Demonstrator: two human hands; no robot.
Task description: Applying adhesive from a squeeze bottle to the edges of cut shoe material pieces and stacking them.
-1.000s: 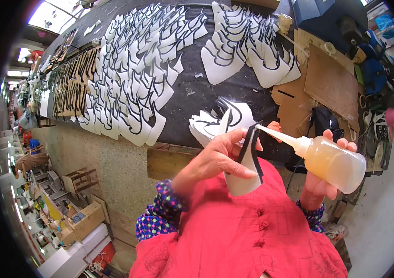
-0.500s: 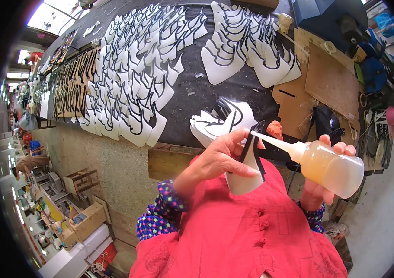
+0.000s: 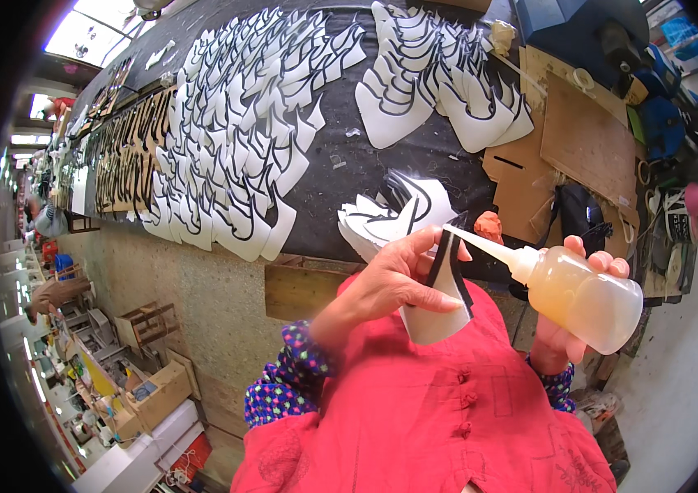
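Note:
Between the fingers and thumb of my left hand [image 3: 386, 283] is a curved white piece with a black edge strip [image 3: 433, 324], tilted in front of my red apron. My right hand [image 3: 557, 338] is wrapped round a translucent squeeze bottle [image 3: 585, 301] of yellowish liquid, tipped nearly on its side. Its long thin nozzle [image 3: 484, 246] points left, the tip at the upper end of the black strip. Whether liquid is coming out cannot be seen. Just beyond my left hand lies a small pile of similar white pieces [image 3: 431, 200] on the dark-covered table [image 3: 332, 185].
Overlapping rows of white, black-edged pieces [image 3: 262, 222] cover the table's left part; another batch [image 3: 398, 115] lies farther back. An orange lump [image 3: 488, 227] sits beyond the nozzle. Cardboard [image 3: 521, 177], a brown board [image 3: 587, 135] and a blue machine [image 3: 587, 33] are at the right.
The nozzle tip has shifted slightly up to the top end of the black strip. The held piece has turned a little; both hands keep their grips.

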